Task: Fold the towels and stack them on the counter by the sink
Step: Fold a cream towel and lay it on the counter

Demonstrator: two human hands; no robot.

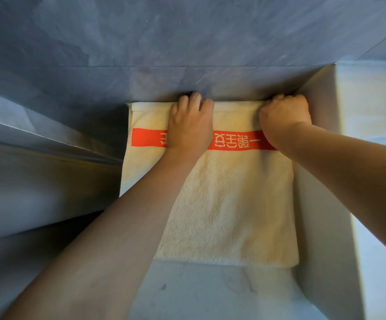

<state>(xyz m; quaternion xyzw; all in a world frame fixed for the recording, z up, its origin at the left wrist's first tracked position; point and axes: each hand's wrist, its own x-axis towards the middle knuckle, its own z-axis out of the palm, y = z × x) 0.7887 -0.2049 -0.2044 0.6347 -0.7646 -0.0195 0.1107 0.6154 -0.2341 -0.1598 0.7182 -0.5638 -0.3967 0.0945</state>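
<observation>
The left hand (190, 122) is lying on the towel (229, 204) near its far edge, fingers bent over that edge, though whether they are gripping it cannot be told. The right hand (285, 114) is clenching the far right corner of the towel, knuckles up. The cream towel, crossed by a red band (233, 142) with pale characters, is lying flat on the grey tabletop (210, 294), its far edge against the back wall (187, 54) and its right side along a side wall (321, 204).
</observation>
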